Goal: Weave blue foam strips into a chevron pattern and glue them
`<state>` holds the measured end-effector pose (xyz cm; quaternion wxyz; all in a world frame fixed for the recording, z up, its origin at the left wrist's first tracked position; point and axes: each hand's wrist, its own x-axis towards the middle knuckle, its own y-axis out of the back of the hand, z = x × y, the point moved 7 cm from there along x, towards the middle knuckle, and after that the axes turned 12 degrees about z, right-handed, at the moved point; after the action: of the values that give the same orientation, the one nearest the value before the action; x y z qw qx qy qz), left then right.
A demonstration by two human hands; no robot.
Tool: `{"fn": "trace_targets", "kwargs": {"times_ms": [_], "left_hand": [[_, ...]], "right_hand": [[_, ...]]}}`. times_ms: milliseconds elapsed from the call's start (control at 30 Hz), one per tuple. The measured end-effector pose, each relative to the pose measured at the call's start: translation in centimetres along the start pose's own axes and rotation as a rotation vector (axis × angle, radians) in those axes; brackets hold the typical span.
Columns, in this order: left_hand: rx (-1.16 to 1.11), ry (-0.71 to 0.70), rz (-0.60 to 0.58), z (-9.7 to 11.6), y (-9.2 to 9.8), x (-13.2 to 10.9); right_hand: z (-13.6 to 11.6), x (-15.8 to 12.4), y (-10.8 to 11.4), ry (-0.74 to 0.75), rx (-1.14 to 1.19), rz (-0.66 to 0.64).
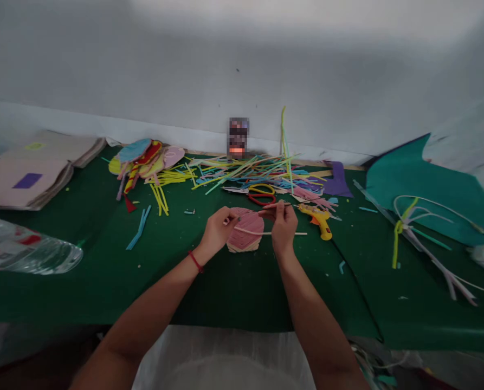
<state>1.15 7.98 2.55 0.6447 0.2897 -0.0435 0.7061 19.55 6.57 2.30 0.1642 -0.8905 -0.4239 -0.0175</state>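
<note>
A flat pink disc (250,226) with a ridged surface and a paler lower edge lies on the green table between my hands. My left hand (219,230) is closed in a pinch at the disc's left edge, on the end of a thin pale strip (301,233). That strip crosses the disc and passes behind my right hand (283,225). The right fingers pinch a thin stick-like piece above the disc's upper right edge; its exact kind is too small to tell. Just beyond lie scissors (262,194) with red and yellow handles. Close by on the right is a yellow glue gun (322,222).
Behind the hands lies a heap of coloured strips (253,170). To the left are colourful flat shapes (144,154), an open book (18,179) and a plastic bottle (30,246). At right rests a teal sheet (437,189); the glue gun's cord (355,287) runs to the front edge.
</note>
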Motion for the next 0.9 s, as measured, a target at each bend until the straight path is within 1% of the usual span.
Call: {"fn": "trace_targets", "kwargs": {"times_ms": [133,267,400,433,500,567,600,667,800,833,900], "left_hand": [[-0.051,0.059,-0.101,-1.3,-2.2,-0.8],[-0.074,0.119,-0.135,-2.5,-3.0,-0.7],[-0.084,0.153,-0.165,-2.9,-2.7,-0.3],[-0.069,0.154,-0.156,-2.9,-2.4,-0.1],[-0.005,0.134,-0.099,-2.8,-1.4,0.5],[0.071,0.082,-0.015,-2.4,-0.1,1.1],[0.104,0.042,0.019,-2.1,0.5,1.3],[0.178,-0.078,0.049,-1.2,1.2,1.4],[0.395,-0.388,0.070,1.3,1.4,0.5],[0.422,-0.436,0.078,1.7,1.3,0.1],[0.424,-0.474,0.072,2.3,0.9,-0.4]], "right_hand": [[0.1,0.0,0.5,0.009,0.096,0.071],[0.2,0.0,0.6,-0.018,0.166,0.102],[0.5,0.1,0.3,-0.083,0.235,0.085],[0.8,0.2,0.2,-0.115,0.252,0.072],[1.3,0.2,-0.1,-0.188,0.266,0.029],[1.6,0.2,-0.4,-0.233,0.249,-0.018],[1.6,0.2,-0.5,-0.231,0.229,-0.034],[1.1,0.2,-0.4,-0.176,0.162,-0.043],[-0.3,0.1,0.1,0.005,-0.047,-0.036],[-0.6,0.0,0.2,0.044,-0.096,-0.027],[-1.2,-0.2,0.4,0.116,-0.158,-0.003]]}}
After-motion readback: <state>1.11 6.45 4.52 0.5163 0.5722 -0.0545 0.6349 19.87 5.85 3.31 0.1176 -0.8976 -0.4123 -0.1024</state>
